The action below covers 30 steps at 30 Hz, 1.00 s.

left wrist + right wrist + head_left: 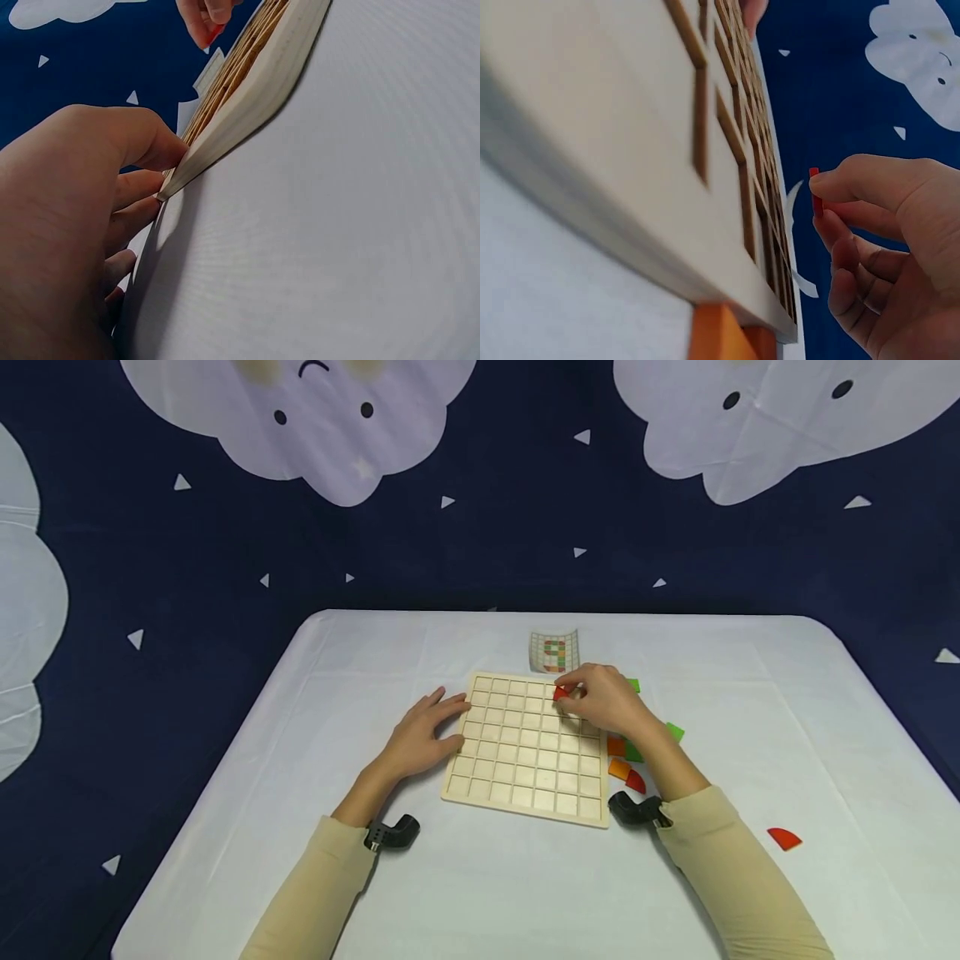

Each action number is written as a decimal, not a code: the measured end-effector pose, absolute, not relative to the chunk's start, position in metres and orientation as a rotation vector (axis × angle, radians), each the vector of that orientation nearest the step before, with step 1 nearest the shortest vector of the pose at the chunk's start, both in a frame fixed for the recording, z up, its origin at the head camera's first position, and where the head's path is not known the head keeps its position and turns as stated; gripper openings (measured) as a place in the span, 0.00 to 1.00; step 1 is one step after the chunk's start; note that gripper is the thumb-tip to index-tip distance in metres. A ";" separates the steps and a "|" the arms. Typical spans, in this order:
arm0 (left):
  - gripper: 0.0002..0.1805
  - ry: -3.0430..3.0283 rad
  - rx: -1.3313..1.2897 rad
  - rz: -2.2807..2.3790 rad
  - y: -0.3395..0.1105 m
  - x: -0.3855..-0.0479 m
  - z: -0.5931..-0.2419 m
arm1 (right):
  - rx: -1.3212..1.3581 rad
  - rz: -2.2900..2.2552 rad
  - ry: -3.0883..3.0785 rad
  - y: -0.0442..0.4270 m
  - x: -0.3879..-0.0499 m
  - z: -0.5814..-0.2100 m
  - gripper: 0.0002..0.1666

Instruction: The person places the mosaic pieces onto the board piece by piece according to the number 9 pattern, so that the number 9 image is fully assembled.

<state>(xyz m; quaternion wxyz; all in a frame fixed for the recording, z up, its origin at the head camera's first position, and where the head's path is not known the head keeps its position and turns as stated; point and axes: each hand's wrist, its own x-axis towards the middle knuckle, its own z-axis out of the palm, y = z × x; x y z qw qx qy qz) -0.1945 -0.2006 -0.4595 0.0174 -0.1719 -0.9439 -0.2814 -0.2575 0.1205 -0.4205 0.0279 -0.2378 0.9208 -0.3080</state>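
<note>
As your loose left hand [417,740] is touching the bare-looking board [517,752], your right hand [606,697] is pinching a red piece [560,693]; others [619,768] are waiting.

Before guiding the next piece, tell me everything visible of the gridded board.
The gridded board is pale and looks wooden, roughly square, with rounded corners, a plain rim and raised strips dividing it into small square cells. It lies flat on the white table, slightly turned; cells in plain view show bare floors. The left hand touches its left edge. The right hand hides part of its far right area, pinching a red piece that appears just above it.
</note>
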 end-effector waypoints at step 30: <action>0.29 -2.940 -0.524 -0.865 -0.200 -0.193 -0.459 | -0.768 -0.895 2.794 0.107 -0.257 -0.419 0.21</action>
